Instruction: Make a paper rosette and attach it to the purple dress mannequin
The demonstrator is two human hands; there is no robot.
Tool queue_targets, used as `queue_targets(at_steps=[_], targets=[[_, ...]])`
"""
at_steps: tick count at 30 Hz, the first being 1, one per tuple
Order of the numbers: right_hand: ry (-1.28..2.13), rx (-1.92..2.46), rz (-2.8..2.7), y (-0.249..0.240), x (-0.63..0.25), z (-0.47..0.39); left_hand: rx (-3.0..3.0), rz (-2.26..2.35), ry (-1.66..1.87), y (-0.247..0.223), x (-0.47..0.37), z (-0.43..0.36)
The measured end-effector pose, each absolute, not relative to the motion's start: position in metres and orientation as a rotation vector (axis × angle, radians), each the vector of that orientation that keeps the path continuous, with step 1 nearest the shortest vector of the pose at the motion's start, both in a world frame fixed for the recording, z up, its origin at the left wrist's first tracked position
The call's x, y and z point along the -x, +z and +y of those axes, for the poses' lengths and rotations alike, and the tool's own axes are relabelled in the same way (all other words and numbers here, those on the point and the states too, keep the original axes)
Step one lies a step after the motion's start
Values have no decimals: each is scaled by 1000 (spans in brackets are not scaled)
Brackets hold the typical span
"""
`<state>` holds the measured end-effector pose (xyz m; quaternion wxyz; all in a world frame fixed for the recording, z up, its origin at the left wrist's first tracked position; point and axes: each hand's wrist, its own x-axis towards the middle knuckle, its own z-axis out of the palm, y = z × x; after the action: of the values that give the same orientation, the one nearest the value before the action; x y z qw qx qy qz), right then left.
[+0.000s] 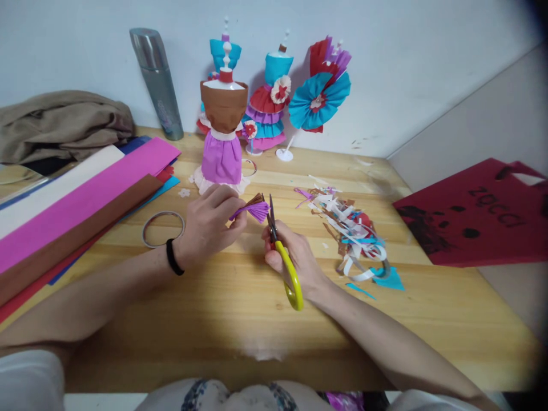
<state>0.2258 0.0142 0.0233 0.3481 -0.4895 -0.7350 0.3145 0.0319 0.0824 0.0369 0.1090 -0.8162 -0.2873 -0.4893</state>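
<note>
Between its thumb and fingers, my left hand (209, 222) pinches a small pleated bunch of purple and brown paper (256, 211), whose fanned end points right. My right hand (293, 254) is closed around yellow-handled scissors (291, 277). The dark blades point up and are slightly apart, right beside the fanned end of the paper. Just behind my left hand stands a dress form with a brown top (225, 105) and a purple skirt (221, 157) with a white ruffled hem.
Paper sheets (85, 200) and a tape roll (163, 229) lie left. Behind are a bottle (158, 85), brown cloth (64, 123) and more dressed forms (268, 108). Paper scraps (351, 228) lie right, near a red bag (475, 217).
</note>
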Motion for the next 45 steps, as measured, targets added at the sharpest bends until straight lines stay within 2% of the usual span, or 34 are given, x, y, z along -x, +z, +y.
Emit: queue_targets(at_steps=[45], targets=[[563, 1487, -1970, 22, -222, 13, 2428, -770, -1347, 39, -21, 92]])
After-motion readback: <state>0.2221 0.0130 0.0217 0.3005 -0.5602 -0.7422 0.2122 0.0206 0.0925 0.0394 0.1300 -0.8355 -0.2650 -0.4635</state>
